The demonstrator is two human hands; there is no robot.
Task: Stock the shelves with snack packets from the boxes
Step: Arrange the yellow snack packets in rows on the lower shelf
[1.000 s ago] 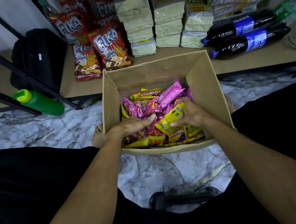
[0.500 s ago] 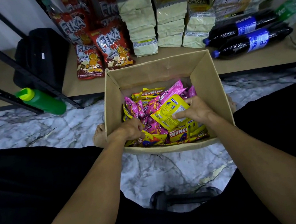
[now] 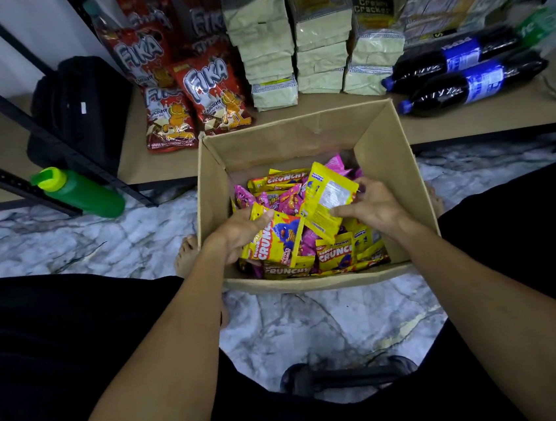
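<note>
An open cardboard box stands on the marble floor in front of a low shelf. It holds several yellow and pink snack packets. My left hand grips a yellow Crunchy packet at the box's near left, front side up. My right hand pinches another yellow packet with its printed back facing me, raised over the pile.
On the shelf stand red Fika wafer bags, stacks of cream cracker packs and two dark soda bottles lying down. A green bottle and a black bag sit at the left by black shelf struts. A dark wheeled object lies near my legs.
My right hand has lifted a yellow packet off the pile and turned it. My left hand, earlier reaching into the packets, now holds a yellow Crunchy packet raised.
</note>
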